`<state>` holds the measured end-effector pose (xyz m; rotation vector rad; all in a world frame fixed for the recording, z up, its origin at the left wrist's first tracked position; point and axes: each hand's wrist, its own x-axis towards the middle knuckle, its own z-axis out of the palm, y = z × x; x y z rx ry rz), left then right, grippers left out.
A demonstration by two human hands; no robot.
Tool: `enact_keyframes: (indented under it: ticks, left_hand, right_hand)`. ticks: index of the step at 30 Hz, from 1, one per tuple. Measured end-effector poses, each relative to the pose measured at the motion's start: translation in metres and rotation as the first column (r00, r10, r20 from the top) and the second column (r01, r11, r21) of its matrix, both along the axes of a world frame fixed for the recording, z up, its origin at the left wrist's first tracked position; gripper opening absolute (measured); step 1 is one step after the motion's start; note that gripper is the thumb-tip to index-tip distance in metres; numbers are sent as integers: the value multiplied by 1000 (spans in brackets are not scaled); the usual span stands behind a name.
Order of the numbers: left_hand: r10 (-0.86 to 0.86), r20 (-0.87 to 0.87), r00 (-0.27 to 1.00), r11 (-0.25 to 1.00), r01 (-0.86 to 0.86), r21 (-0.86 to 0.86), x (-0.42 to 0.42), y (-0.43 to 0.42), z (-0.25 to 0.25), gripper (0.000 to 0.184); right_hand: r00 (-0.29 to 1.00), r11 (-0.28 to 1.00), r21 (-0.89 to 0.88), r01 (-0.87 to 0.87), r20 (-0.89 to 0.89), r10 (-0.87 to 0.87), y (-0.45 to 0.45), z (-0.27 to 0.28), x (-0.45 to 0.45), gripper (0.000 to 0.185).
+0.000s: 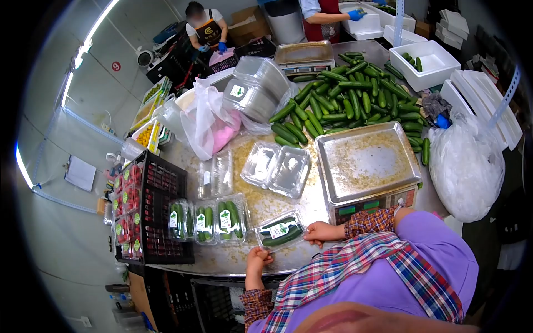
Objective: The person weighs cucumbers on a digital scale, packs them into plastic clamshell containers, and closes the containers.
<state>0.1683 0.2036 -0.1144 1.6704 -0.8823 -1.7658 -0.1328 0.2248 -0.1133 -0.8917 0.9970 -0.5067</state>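
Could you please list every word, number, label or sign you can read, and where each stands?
Red wall sign: possibly "9", too blurred to be sure.
Co-worker's apron: a yellow mark, perhaps "G"; any smaller lettering is unreadable.
Labels on cucumber packs, and the scale's display: too small to read.

Bright tube light, tabletop glare, fisheye edges

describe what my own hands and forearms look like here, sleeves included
The left hand and right hand are both bare, with no gloves. Each forearm has a checked sleeve in orange-brown and dark tones, the right sleeve and the left sleeve looking alike. Above the right one shows the loose, plain purple top. No rings or watch can be made out.
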Motion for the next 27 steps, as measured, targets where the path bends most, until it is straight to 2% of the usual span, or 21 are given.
enact_keyframes:
  ticks: [27]
  left_hand:
    - [-36,54,998,998,39,-50,1,1,-4,14]
  right_hand:
    - [999,998,-48,-50,4,50,0,2,0,29]
